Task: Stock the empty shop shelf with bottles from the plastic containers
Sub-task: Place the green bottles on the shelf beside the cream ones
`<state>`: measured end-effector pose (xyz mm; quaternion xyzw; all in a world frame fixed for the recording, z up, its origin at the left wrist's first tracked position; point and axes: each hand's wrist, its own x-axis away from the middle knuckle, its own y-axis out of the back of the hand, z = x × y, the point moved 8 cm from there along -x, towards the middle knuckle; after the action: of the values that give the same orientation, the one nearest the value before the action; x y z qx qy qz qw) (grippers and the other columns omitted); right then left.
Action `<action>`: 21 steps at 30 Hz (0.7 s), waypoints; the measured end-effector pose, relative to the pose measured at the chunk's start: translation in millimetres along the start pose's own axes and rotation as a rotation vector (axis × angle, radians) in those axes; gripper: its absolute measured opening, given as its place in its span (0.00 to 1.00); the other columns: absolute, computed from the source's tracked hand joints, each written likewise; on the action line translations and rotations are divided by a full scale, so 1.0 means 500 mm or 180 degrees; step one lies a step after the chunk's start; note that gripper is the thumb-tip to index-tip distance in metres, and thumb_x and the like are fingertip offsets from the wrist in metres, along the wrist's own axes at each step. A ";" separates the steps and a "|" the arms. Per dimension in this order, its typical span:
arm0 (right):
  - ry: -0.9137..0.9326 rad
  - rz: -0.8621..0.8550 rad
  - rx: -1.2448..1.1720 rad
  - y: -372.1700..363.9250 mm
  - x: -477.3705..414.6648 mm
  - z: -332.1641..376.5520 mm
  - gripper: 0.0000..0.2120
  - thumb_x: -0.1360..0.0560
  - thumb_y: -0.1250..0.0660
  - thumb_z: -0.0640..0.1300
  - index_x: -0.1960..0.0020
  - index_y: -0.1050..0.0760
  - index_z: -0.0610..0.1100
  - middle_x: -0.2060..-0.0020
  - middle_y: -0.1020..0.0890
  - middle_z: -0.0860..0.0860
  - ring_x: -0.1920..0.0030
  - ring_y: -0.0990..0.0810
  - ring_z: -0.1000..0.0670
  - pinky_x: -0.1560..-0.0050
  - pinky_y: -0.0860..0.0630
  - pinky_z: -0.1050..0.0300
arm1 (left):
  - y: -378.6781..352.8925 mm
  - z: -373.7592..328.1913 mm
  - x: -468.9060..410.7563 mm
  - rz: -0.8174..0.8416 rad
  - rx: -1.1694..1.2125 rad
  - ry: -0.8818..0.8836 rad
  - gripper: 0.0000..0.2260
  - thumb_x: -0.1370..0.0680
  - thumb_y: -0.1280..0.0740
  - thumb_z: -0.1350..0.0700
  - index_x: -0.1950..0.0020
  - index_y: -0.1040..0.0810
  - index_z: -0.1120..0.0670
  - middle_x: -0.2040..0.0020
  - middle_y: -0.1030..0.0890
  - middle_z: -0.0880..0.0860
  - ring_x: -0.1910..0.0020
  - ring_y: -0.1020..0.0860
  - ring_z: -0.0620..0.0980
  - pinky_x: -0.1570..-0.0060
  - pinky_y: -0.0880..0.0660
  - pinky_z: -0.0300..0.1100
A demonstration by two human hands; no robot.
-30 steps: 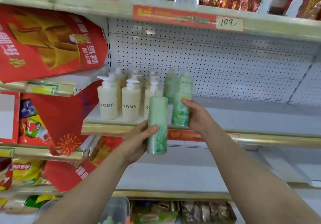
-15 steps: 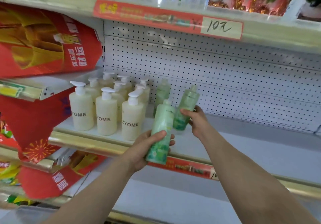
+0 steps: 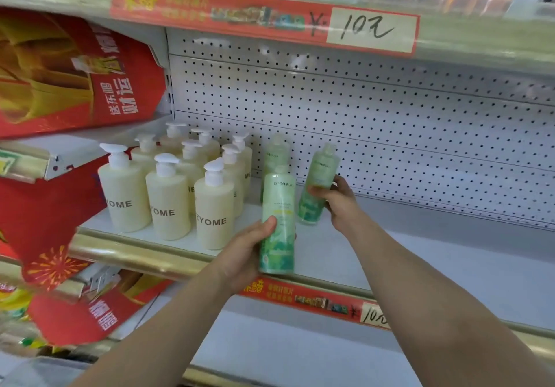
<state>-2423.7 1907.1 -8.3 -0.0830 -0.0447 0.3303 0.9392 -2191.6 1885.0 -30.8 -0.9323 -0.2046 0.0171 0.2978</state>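
My left hand (image 3: 244, 250) grips a pale green bottle (image 3: 278, 221) upright, just above the front edge of the white shelf (image 3: 420, 254). My right hand (image 3: 339, 202) is wrapped around a second green bottle (image 3: 318, 182), tilted slightly, its base on or just over the shelf further back. A third green bottle (image 3: 276, 154) stands behind them against the pegboard. Several cream pump bottles (image 3: 168, 197) marked YOME fill the shelf's left end.
Perforated white back panel (image 3: 390, 134) behind the shelf, whose right part holds nothing. Red price strips (image 3: 300, 20) run along the shelf edges. Red packaged goods (image 3: 60, 77) crowd the neighbouring unit on the left. Another white shelf (image 3: 300, 347) lies below.
Both hands have pushed their green bottles forward over the shelf. The right hand's bottle has gone further back and now leans slightly. The camera has moved closer.
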 end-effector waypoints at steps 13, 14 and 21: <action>0.0051 0.0066 0.0345 -0.025 -0.022 0.003 0.30 0.35 0.21 0.32 0.38 0.27 0.46 0.47 0.16 0.47 0.46 0.17 0.45 0.44 0.22 0.49 | 0.002 0.007 -0.002 0.0307 0.0488 0.0048 0.29 0.39 0.18 0.46 0.42 0.17 0.58 0.42 0.20 0.62 0.43 0.21 0.57 0.38 0.27 0.53; 0.0068 0.0093 0.0366 -0.029 -0.023 0.004 0.31 0.35 0.21 0.32 0.37 0.27 0.46 0.46 0.16 0.47 0.46 0.18 0.46 0.45 0.22 0.50 | 0.001 0.007 -0.003 0.0314 0.0497 0.0048 0.29 0.39 0.19 0.46 0.42 0.17 0.58 0.41 0.20 0.63 0.43 0.21 0.58 0.37 0.27 0.53; 0.0098 0.0168 0.0384 -0.041 -0.032 0.009 0.31 0.35 0.21 0.31 0.36 0.27 0.45 0.45 0.16 0.47 0.47 0.17 0.47 0.46 0.21 0.50 | 0.004 0.011 -0.004 0.0323 0.0461 0.0071 0.29 0.38 0.19 0.45 0.42 0.17 0.58 0.42 0.20 0.62 0.43 0.21 0.58 0.37 0.28 0.54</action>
<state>-2424.3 1881.6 -0.7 -0.0324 -0.0081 0.3558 0.9340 -2193.3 1885.7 -36.7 -0.9176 -0.1520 0.0364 0.3655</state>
